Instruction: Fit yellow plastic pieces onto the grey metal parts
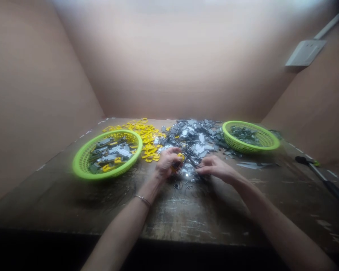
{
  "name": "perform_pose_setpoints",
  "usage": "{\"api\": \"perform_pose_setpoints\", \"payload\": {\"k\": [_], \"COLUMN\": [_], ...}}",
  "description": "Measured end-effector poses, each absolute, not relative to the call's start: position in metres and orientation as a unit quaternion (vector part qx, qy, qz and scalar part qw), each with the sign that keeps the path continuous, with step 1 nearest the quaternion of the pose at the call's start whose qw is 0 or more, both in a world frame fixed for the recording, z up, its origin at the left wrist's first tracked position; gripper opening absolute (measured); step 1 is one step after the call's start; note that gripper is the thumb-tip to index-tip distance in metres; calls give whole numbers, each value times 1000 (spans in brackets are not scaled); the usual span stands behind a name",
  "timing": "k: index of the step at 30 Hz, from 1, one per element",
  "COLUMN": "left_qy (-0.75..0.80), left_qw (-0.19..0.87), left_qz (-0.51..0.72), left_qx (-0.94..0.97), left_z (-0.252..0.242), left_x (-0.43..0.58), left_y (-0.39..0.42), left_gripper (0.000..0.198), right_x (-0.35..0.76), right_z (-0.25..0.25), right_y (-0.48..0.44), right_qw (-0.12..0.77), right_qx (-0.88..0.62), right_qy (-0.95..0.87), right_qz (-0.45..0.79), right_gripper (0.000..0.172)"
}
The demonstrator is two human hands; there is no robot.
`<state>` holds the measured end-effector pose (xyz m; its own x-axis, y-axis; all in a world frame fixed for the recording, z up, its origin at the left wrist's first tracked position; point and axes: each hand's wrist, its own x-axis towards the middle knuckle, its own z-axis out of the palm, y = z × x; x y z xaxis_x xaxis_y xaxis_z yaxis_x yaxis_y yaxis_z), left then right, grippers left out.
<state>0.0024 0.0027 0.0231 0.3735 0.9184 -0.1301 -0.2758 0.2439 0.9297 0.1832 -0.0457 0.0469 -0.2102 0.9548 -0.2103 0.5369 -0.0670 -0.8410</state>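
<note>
My left hand is closed round a small yellow part, part of it hidden by my fingers. Opposite it, my right hand has its thumb and fingers pinched together at the near edge of a heap of silvery metal pieces. Whatever lies between those right fingertips is too small and blurred to name. Several tiny dark bits lie on the table just in front of my hands. Flat yellow frame-like parts are spread behind my left hand.
A green basket at the left holds grey and yellow pieces. Another green basket at the right contains small dark metal parts. Scissors lie near it, and a black-handled tool is farther right. Walls enclose the wooden table.
</note>
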Motion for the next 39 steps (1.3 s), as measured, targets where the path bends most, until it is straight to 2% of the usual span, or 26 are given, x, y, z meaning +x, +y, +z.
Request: {"api": "perform_pose_setpoints", "payload": {"k": [4, 9, 21, 25, 28, 39], "left_qy": [383, 359, 313, 305, 287, 323], "left_qw": [706, 709, 723, 725, 727, 709], "left_qz": [393, 390, 396, 401, 399, 381], "left_qx": [449, 466, 471, 470, 479, 498], "left_z": [24, 24, 22, 23, 23, 15], "left_x": [1, 1, -1, -2, -2, -1], "left_y": [4, 4, 3, 3, 4, 8], "left_gripper": [33, 23, 25, 26, 28, 30], "right_x": [179, 180, 172, 174, 182, 191], "right_z": [46, 42, 34, 32, 32, 51], "right_y": [-50, -54, -70, -70, -68, -63], "right_qw": [234, 275, 330, 371, 369, 251], "right_qx": [-565, -507, -387, -423, -457, -545], "right_qy": [-649, -598, -434, -436, -480, -647], "right_qz": [453, 557, 743, 702, 651, 471], "right_gripper": [24, 22, 17, 15, 15, 20]}}
